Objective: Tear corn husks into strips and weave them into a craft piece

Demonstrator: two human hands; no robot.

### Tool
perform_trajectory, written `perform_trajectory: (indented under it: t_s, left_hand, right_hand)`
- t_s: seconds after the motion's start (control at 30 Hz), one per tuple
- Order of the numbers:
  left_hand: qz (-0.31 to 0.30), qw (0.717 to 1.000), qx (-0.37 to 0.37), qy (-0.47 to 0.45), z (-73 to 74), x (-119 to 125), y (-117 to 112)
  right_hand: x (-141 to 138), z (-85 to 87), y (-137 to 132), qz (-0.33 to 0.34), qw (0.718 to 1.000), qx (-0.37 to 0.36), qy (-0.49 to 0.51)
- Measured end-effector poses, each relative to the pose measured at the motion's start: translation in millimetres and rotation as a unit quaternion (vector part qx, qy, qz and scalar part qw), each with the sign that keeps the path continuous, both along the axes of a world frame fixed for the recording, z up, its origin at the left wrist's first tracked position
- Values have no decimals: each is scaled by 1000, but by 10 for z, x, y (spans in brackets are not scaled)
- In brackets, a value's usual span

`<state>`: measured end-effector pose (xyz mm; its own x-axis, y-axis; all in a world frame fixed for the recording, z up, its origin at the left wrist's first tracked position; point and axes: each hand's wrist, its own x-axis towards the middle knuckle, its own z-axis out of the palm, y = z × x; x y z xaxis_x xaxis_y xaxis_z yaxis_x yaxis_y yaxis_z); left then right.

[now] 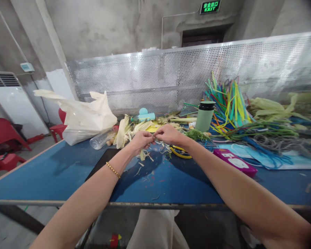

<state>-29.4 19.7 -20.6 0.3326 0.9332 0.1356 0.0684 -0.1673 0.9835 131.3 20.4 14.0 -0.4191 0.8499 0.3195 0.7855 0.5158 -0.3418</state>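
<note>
My left hand [140,141] and my right hand [170,135] meet fingertip to fingertip over the blue table [155,190]. Both are closed in a pinch, and whatever is between the fingers is too small to make out. Just under my left hand shows a pale strip of corn husk [143,155]; I cannot tell whether it hangs from the fingers or lies on the table. Thin scraps [147,178] are scattered below. Behind my left hand lie dry corn husks [123,133], and a yellow ring-shaped cord [180,154] rests by my right wrist.
A white plastic bag [89,116] and a clear bottle [101,139] stand back left. A green tumbler [205,117], colourful pipe cleaners [229,103], cord bundles [269,129] and a purple box [234,162] crowd the right. A perforated metal panel [155,83] closes off the back.
</note>
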Motion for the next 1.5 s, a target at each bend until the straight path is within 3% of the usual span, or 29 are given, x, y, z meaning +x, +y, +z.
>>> perform_trajectory:
  t_s: [0.17, 0.43, 0.57, 0.8, 1.1, 1.37, 1.5]
  left_hand:
    - [8, 996, 71, 43, -2, 7, -18]
    - [33, 975, 181, 122, -25, -14, 36]
    - [39, 974, 190, 119, -34, -15, 32]
    - [33, 978, 178, 107, -32, -31, 45]
    - [64, 983, 157, 73, -25, -15, 64]
    - [82, 984, 157, 38, -25, -25, 54]
    - [123, 983, 138, 10, -30, -32, 76]
  right_hand:
    - [49, -81, 82, 35, 997, -32, 67]
    - [84, -86, 48, 65, 969, -153, 180]
    - [103, -67, 32, 61, 955, -200, 209]
    - [73, -56, 8, 10, 949, -217, 229]
    - [31, -90, 61, -2, 972, -78, 220]
    - [-56, -54, -10, 2, 990, 90, 112]
    - [-86, -80, -39, 16, 988, 124, 93]
